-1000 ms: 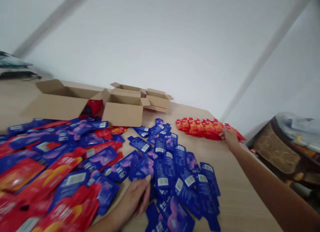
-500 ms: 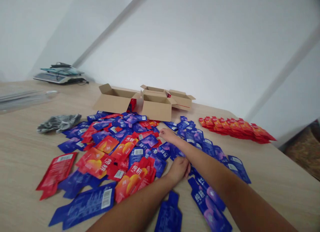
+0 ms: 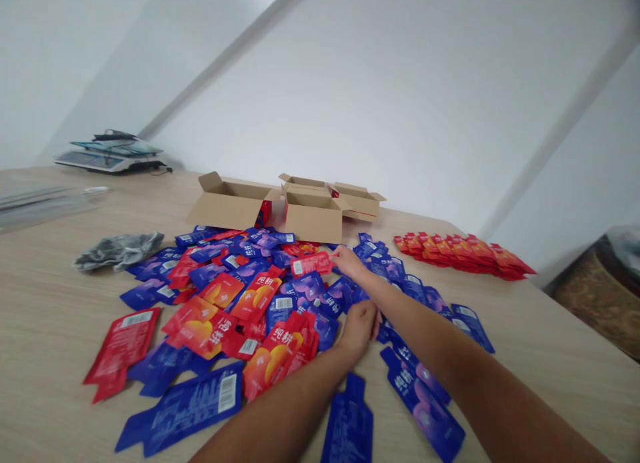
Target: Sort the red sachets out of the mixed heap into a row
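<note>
Head: right fingers (image 3: 339,252) seemingly pinch red pouch's (image 3: 312,265) edge; tabletop (image 3: 530,333) rightward.

Glossy plstc pkts (image 3: 257,296), cardbd ctns (image 3: 313,223)

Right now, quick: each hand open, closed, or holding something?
Left hand: curled by the blue pouches; whether it grips one cannot be told.
Right hand: closed, pinching a red pouch.

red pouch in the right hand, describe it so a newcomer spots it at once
Start at the open cardboard boxes on the table. Just in front of the nearest box is the right hand. It pinches the red pouch, its barcode towards the left; being held sets it apart from the blue and red pouches around it.
</note>
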A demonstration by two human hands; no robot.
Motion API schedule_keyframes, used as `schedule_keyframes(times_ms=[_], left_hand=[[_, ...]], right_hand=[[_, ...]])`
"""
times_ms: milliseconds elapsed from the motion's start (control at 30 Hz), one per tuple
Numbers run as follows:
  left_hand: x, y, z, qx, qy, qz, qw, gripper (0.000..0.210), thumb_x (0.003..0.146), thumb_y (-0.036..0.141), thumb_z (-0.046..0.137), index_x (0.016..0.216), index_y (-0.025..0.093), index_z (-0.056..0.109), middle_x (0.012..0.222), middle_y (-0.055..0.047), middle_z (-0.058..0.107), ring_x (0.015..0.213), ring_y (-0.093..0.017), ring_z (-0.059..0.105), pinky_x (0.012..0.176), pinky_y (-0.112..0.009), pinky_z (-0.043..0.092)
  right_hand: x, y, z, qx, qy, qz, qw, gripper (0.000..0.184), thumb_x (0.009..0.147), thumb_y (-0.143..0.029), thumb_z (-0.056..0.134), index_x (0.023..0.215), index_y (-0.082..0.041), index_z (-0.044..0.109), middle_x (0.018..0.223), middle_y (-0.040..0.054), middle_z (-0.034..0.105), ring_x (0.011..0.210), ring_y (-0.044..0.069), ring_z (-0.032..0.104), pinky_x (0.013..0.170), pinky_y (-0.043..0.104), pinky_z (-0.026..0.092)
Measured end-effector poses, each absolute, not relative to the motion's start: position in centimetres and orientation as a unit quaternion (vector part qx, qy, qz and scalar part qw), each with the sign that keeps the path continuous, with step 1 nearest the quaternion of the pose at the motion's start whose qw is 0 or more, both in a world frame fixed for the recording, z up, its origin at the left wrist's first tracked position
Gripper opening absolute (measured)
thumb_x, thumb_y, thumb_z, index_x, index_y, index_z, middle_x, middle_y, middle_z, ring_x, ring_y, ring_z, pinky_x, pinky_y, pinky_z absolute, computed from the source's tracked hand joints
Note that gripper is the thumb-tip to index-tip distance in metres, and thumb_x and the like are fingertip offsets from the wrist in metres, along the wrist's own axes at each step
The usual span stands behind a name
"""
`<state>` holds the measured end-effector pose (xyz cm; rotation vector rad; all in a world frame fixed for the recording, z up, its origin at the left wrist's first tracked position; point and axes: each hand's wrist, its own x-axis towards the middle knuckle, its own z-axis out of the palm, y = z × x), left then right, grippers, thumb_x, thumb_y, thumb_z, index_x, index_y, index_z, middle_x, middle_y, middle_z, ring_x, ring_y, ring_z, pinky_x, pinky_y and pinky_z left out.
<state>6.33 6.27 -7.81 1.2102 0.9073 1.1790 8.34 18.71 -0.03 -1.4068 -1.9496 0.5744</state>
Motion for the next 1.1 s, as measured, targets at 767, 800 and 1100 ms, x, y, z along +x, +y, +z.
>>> schedule_keyframes(times_ms=[767,800,1100], left_hand=[[6.4,5.6,-6.5,0.495,0.298,0.472,0.666,0.046,0.076,0.056,0.058,0.096,0.017,0.044,0.050,0.005,0.059,0.033,-0.011,0.051,0.035,-0.020,0.039],[6.4,5.6,-6.5,0.500,0.308,0.475,0.655,0.044,0.077,0.056,0.056,0.094,0.017,0.045,0.043,0.008,0.053,0.027,-0.008,0.042,0.030,-0.016,0.031],[7.1,5.6,-7.3,0.517,0.274,0.430,0.687,0.036,0.075,0.052,0.058,0.077,0.017,0.050,0.044,0.005,0.054,0.031,-0.007,0.042,0.030,-0.015,0.026]], right_hand=[[20.4,5.0,-4.3,-0.520,-0.644,0.313,0.466,0.027,0.083,-0.046,0.050,0.086,-0.021,0.059,0.078,0.0015,0.064,0.070,0.016,0.058,0.062,0.027,0.044],[20.2,4.5,-5.0,-0.514,-0.658,0.317,0.450,0.027,0.086,-0.046,0.048,0.083,-0.021,0.058,0.071,0.0000,0.062,0.064,0.015,0.057,0.061,0.027,0.044],[19.7,3.6,-6.4,-0.494,-0.581,0.419,0.492,0.033,0.083,-0.055,0.050,0.080,-0.022,0.048,0.048,-0.0073,0.047,0.038,0.009,0.041,0.038,0.021,0.029]])
